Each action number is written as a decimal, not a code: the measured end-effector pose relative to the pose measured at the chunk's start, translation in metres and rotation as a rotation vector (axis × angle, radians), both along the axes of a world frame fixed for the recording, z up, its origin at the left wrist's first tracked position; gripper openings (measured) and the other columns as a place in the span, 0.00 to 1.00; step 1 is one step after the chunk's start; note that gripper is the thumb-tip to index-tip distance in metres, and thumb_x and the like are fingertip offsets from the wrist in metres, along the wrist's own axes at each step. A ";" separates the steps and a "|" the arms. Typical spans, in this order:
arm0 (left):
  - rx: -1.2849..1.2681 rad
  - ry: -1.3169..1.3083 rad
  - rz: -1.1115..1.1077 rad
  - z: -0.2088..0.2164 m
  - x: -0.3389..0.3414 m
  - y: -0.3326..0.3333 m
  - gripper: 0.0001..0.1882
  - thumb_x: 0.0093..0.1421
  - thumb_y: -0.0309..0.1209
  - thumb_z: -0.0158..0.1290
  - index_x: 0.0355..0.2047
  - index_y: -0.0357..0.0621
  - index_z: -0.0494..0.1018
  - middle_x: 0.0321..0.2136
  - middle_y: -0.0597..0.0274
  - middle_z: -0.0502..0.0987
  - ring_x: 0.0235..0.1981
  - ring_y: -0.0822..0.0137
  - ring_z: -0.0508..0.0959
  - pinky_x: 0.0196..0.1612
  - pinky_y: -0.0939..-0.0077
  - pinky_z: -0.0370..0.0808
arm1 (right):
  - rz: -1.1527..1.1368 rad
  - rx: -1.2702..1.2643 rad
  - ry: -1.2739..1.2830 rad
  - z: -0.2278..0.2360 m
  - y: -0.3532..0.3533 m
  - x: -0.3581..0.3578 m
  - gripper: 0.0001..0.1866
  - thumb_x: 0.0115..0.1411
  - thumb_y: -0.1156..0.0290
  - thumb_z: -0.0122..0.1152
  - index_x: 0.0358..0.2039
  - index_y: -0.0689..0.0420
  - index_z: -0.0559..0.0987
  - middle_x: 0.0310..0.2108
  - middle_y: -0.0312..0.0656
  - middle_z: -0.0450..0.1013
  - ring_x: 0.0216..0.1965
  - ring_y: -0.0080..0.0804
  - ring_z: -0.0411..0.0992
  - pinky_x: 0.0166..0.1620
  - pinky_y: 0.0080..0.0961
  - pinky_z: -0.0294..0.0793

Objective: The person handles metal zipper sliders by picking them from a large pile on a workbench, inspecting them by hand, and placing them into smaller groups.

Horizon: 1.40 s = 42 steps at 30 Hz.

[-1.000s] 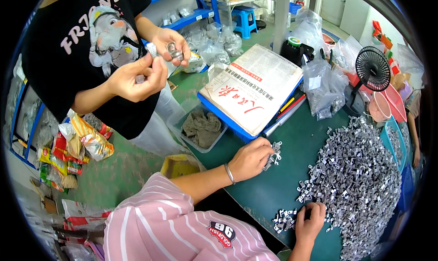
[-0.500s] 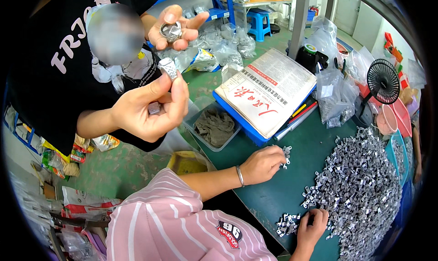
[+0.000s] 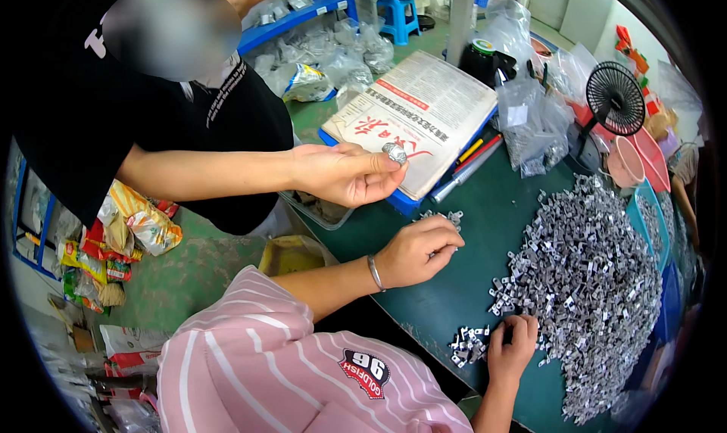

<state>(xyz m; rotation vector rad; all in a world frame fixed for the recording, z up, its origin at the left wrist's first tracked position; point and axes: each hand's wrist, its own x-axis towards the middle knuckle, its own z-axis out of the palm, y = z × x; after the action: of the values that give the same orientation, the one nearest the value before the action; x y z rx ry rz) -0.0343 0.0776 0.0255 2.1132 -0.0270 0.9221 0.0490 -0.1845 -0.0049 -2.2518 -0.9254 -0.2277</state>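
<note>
My left hand [image 3: 415, 253], with a silver bracelet at the wrist, rests on the green table, fingers curled in; anything inside them is hidden. Small metal tabs [image 3: 447, 219] lie just beyond its knuckles. My right hand [image 3: 515, 347] lies arched, thumb and fingers apart, between a little cluster of tabs [image 3: 469, 345] and a large heap of the same metal tabs [image 3: 587, 281]. No piece shows in it. Across from me, a person in black stretches out a hand [image 3: 348, 174] that pinches a silvery ring-shaped piece [image 3: 395, 153] above a newspaper [image 3: 432, 92].
Pens [image 3: 477, 154] lie beside the newspaper's blue tray [image 3: 405, 204]. A clear tub [image 3: 326, 215] sits under the other person's arm. Behind the heap stand a black fan [image 3: 615, 98], bagged parts [image 3: 534, 126] and a pink basket [image 3: 625, 164]. A yellow bucket [image 3: 295, 253] is below the table edge.
The other person's near hand has come down and right, over the newspaper, with a silvery piece; their other hand has risen to the top edge. My hands keep nearly the same pose.
</note>
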 end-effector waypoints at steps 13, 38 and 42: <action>0.470 0.183 0.401 0.118 -0.031 0.048 0.34 0.38 0.27 0.69 0.48 0.41 0.71 0.44 0.53 0.70 0.42 0.57 0.74 0.35 0.73 0.76 | -0.007 0.007 -0.002 0.001 -0.002 -0.001 0.08 0.47 0.83 0.59 0.29 0.62 0.74 0.32 0.47 0.68 0.31 0.44 0.69 0.32 0.34 0.69; 0.088 0.082 0.041 0.101 -0.042 0.057 0.13 0.42 0.20 0.67 0.29 0.36 0.79 0.31 0.60 0.74 0.28 0.75 0.76 0.29 0.83 0.74 | -0.023 -0.009 -0.015 0.002 0.001 -0.003 0.08 0.47 0.83 0.59 0.30 0.62 0.74 0.32 0.47 0.68 0.30 0.44 0.69 0.32 0.34 0.70; 0.018 0.137 0.071 0.100 -0.043 0.054 0.13 0.41 0.22 0.68 0.29 0.38 0.79 0.28 0.63 0.74 0.25 0.77 0.74 0.26 0.85 0.70 | -0.018 -0.017 -0.018 0.002 0.001 -0.003 0.08 0.47 0.83 0.60 0.30 0.62 0.74 0.32 0.48 0.68 0.31 0.44 0.69 0.33 0.34 0.70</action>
<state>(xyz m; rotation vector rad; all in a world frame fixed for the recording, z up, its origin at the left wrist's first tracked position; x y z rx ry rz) -0.0778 0.1320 0.1253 2.2017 0.1109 0.8192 0.0461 -0.1833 -0.0025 -2.2782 -0.9198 -0.2493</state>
